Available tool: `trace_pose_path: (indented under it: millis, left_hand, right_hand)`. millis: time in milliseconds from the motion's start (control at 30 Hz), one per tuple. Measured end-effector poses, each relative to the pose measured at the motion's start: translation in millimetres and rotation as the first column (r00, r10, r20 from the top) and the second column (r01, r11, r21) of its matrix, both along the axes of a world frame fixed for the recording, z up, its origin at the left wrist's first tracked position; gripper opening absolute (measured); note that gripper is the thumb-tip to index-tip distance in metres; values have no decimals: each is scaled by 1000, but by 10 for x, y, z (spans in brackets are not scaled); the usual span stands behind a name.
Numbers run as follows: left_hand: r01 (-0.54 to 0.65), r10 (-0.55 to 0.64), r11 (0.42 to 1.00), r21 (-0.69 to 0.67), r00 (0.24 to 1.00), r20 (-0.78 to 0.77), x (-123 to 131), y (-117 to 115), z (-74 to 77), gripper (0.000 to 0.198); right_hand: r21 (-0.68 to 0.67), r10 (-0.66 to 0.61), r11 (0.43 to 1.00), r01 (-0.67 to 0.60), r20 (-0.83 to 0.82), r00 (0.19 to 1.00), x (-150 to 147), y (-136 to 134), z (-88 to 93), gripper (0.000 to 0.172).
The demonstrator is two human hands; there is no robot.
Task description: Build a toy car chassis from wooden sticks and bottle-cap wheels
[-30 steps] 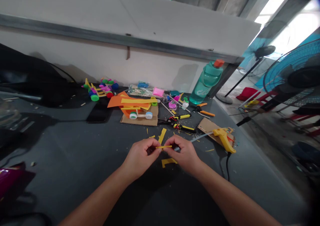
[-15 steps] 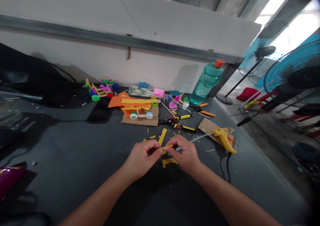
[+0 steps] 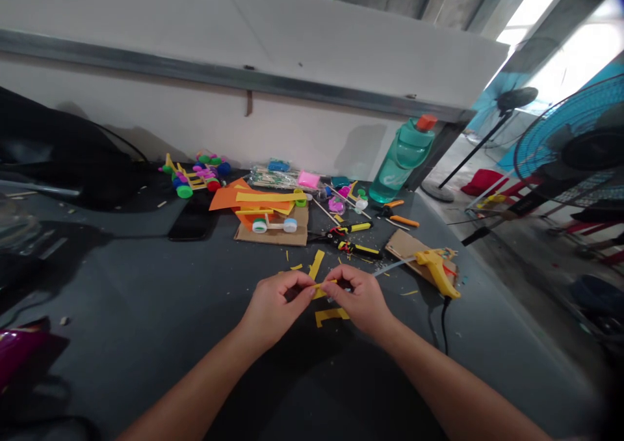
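Observation:
My left hand (image 3: 273, 304) and my right hand (image 3: 359, 300) meet over the dark table, thumbs and fingertips pinching one small yellow paper strip (image 3: 319, 289) between them. Part of the strip is hidden by my fingers. Just beyond them lies another yellow paper strip (image 3: 316, 264), and on the near side is a bent yellow paper piece (image 3: 331, 315). Thin yellow scraps (image 3: 296, 267) are scattered close by. Off to the right, a yellow glue gun (image 3: 435, 270) with a clear glue stick rests on a piece of cardboard (image 3: 402, 246).
Black-and-yellow pliers (image 3: 358, 248) and orange-handled cutters (image 3: 404, 221) lie beyond my hands. A cardboard piece (image 3: 273, 238) carries orange and yellow paper and a small wheeled model (image 3: 274, 224). Behind stand a teal bottle (image 3: 397, 161) and colourful models (image 3: 195, 174); a phone (image 3: 190, 223) lies left.
My right fingertips have shifted slightly left along the yellow strip, closer to my left fingertips. The view has moved a little; the other things on the table stay put.

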State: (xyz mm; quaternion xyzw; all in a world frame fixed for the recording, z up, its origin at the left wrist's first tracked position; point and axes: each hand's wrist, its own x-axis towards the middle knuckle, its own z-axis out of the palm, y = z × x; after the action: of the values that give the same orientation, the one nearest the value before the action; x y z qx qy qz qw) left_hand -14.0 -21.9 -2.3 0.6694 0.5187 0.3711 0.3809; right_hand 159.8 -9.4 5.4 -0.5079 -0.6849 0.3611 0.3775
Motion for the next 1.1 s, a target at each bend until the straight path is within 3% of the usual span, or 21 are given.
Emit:
trace_pose_path:
  millis: [133,367,567,867,1100]
  left_hand:
    - [0,-2,1000,-29,998,-58,-1,0,17,21]
    - [12,-13,996,-92,1000,-6,-13,12,-9,23]
    - [51,-42,983,-178,998,55,-7,20,12,24]
    - [110,-50,951,-288,977,208,20,27,37,24]
    - [118,-58,946,-302,978,202,15,42,48,23]
  right_hand:
    - [-55,23,998,-24,-11,1000,4,11,-35,18]
    - [-45,116,992,-116,-2,993,25,29,-48,22]
    - [5,119,993,-120,68,991,38,38,-55,16]
    - [-66,121,991,-120,11,993,43,45,-69,21]
    - [-82,109,991,-108,15,994,41,51,-79,21]
